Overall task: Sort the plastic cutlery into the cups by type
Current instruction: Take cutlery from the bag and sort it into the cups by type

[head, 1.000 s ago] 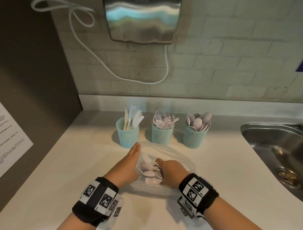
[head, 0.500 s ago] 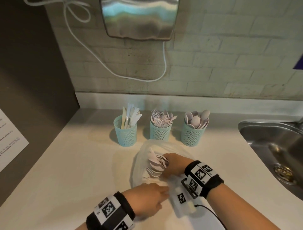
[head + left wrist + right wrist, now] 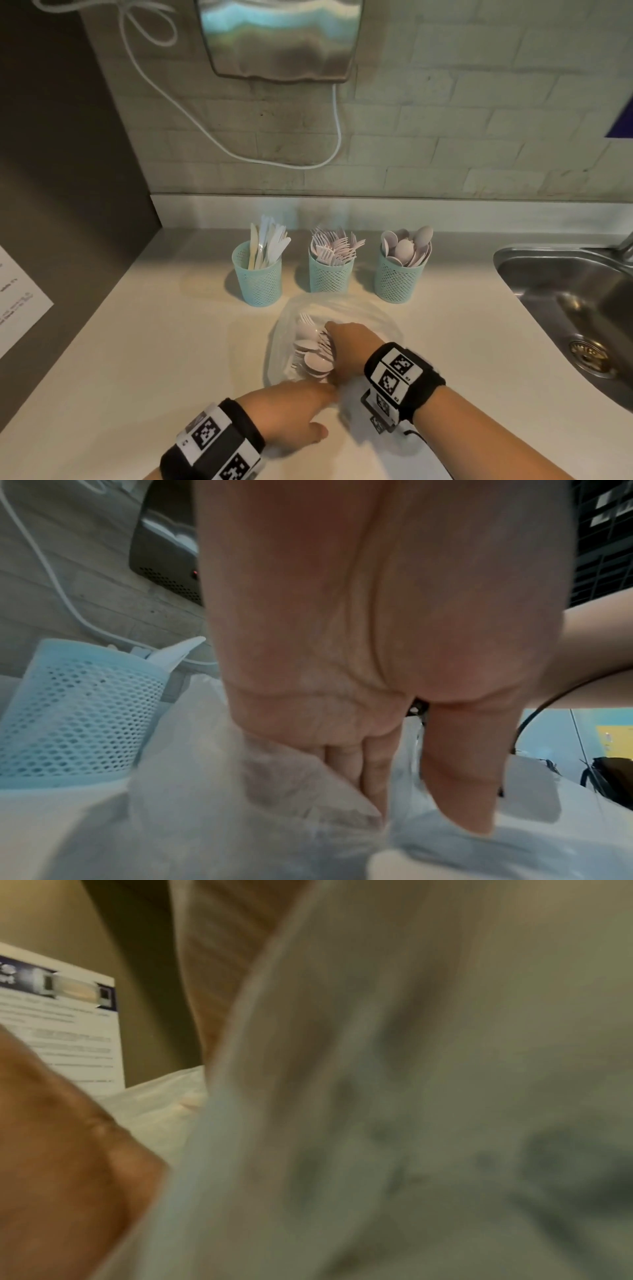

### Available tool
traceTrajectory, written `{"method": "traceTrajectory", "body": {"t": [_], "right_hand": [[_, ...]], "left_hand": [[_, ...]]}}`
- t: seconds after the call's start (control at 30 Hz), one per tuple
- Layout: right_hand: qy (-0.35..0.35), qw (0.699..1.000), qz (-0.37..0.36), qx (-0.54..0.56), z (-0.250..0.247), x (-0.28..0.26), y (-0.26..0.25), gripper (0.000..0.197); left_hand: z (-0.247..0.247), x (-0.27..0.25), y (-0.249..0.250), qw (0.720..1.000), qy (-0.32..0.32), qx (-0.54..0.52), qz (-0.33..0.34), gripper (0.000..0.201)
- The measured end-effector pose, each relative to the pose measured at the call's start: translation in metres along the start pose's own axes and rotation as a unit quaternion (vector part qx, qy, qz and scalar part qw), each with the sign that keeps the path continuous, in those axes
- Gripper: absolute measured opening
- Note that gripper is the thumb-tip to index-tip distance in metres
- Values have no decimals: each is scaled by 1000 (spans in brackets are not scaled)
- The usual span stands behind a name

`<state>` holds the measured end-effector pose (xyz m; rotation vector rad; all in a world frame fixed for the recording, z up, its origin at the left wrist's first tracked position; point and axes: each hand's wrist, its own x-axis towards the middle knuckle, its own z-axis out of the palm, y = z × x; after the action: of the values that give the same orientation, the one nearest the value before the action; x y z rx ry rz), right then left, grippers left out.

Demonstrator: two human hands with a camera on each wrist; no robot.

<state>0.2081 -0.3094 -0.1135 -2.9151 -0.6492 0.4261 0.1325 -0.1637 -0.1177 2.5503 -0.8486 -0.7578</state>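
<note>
The knife cup (image 3: 257,281), fork cup (image 3: 329,275) and spoon cup (image 3: 397,281) stand in a row, narrow gaps between them — the plastic bag (image 3: 373,317) lies just in front. Bare countertop (image 3: 154,342) spreads left; the sink (image 3: 555,270) bounds the right.

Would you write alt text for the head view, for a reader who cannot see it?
A person's right hand is inside a clear plastic bag of white cutlery on a pale counter, while the left hand rests on its near edge. Behind stand three teal mesh cups: knife cup left, fork cup middle, spoon cup right. A steel sink lies at right.
</note>
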Motion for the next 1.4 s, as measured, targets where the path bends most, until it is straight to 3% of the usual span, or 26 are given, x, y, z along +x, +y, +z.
{"method": "traceTrajectory", "body": {"t": [0.4,0.5,0.6,0.8,0.87,1.0,1.1,1.3,1.4], "right_hand": [[31,997,-50,47,2,-9,1,47],[6,998,-42,47,-4,-10,6,50],[-23,997,-34,69,-17,-10,15,54],[16,993,-68,97,-31,-19,26,44],[28,989,-83,116,-34,-21,27,47],[45,978,-114,169,-37,-25,30,51],[40,975,-134,174,-39,-29,33,56],[-13,973,-148,178,-39,-36,29,44],[-11,969,-165,182,-37,-36,24,45]], "left_hand": [[-8,-8,6,999,-11,-26,18,60],[-13,-8,3,999,-9,-36,-25,65],[-26,-15,-3,995,12,-33,-98,57],[-44,-21,-16,988,20,-52,-141,48],[-45,-20,-16,989,33,-72,-128,49],[-49,-21,-12,979,93,-161,-87,70],[-59,-25,-12,975,102,-186,-70,66],[-70,-19,-24,932,184,-259,-174,64],[-72,-14,-23,936,193,-222,-194,63]]}}
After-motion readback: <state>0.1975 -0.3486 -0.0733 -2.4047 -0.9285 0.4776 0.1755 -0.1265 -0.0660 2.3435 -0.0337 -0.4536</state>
